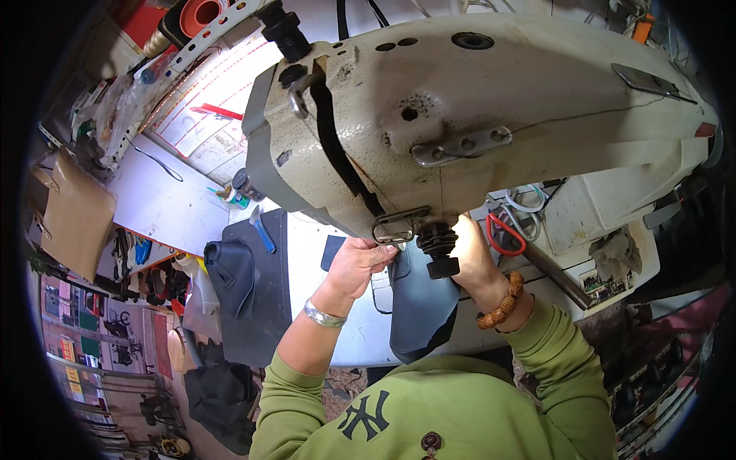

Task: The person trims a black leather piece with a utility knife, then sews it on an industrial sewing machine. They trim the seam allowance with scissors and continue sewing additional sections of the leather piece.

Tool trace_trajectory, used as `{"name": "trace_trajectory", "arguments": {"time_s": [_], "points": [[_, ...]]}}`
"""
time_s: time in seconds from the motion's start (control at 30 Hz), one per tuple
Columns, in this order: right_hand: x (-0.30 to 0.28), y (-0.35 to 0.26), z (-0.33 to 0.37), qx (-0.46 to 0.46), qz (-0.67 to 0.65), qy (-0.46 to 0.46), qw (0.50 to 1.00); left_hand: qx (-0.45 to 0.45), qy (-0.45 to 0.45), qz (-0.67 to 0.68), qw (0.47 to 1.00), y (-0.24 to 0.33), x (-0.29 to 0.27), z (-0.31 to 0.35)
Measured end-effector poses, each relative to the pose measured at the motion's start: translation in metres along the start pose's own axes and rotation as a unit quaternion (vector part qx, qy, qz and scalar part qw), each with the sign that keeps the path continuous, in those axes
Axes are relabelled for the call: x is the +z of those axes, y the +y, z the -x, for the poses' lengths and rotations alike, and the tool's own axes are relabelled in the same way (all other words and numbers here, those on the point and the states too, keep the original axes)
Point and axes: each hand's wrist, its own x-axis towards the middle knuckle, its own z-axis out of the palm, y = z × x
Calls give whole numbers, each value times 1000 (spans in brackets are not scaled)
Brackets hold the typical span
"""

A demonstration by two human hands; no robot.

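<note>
A large cream sewing machine head (360,146) covers much of the view and hides what lies under its needle end. Below it, a dark leather-like piece (422,307) lies on the white table, its lower end hanging toward my body. My left hand (356,268), with a silver bracelet at the wrist, pinches the piece's upper left edge between thumb and fingers. On the other side, my right hand (474,261) rests by the piece's right edge. Its fingers are hidden behind the machine and its black knob (440,249), so their grip does not show.
Red-handled scissors (506,234) lie right of my right hand. A blue-handled tool (262,231) and a folded black leather-like piece (230,272) rest on a dark mat (264,330) at left. Small bottles (244,184) stand behind. A tan leather-like piece (77,215) hangs far left.
</note>
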Motion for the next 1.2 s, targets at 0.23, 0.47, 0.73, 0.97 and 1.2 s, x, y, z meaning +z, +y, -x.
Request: {"name": "trace_trajectory", "arguments": {"time_s": [0.23, 0.47, 0.73, 0.97, 1.2], "points": [[2, 0, 0, -7, -16, 27, 999, 26, 19, -19, 999, 1, 3, -3], [1, -6, 0, -6, 17, 13, 1000, 22, 15, -11, 1000, -5, -4, -3], [6, -5, 0, -3, 7, 28, 1000, 26, 11, 4, 1000, -6, -10, -6], [12, -4, 5, -20, 35, 70, 997, 23, 62, -29, 997, 1, 7, -3], [9, -4, 1, -11, -18, 51, 999, 16, 52, -5, 999, 1, 3, -7]]}}
